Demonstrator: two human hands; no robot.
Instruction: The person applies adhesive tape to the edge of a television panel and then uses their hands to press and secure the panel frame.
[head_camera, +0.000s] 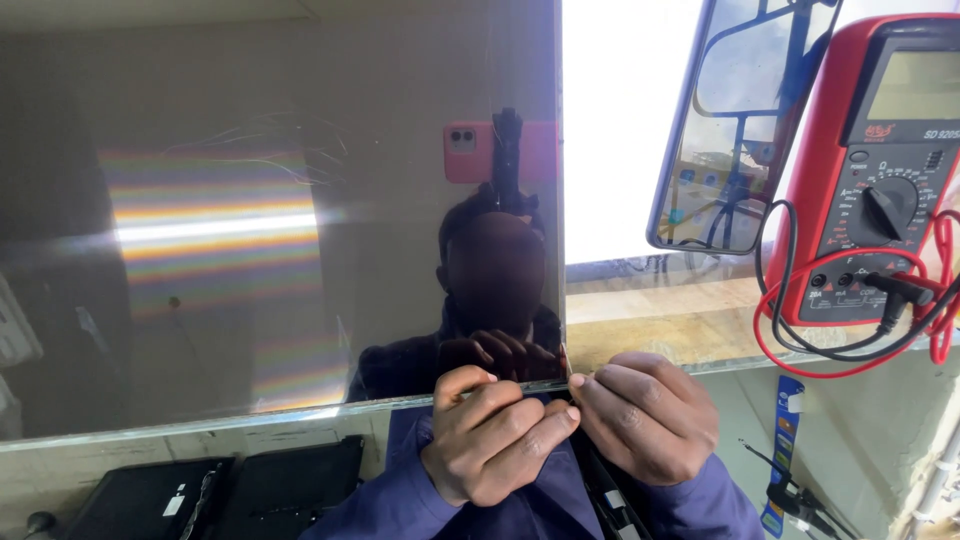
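Both hands, left (490, 435) and right (640, 420), pinched shut on lower corner of glossy display panel (280, 220). Thin, stiff, slippery, likely fragile; best held by edges.

In front of me stands a big dark glossy screen panel (250, 230), rectangular, its lower right corner pinched between my left hand (490, 435) and right hand (645, 415). To the upper right leans a phone screen (735, 120), dark with rounded corners. Beside it, the red meter (880, 170) has a small greenish-grey display (915, 85). Lower right hangs a narrow blue label strip (783, 440).
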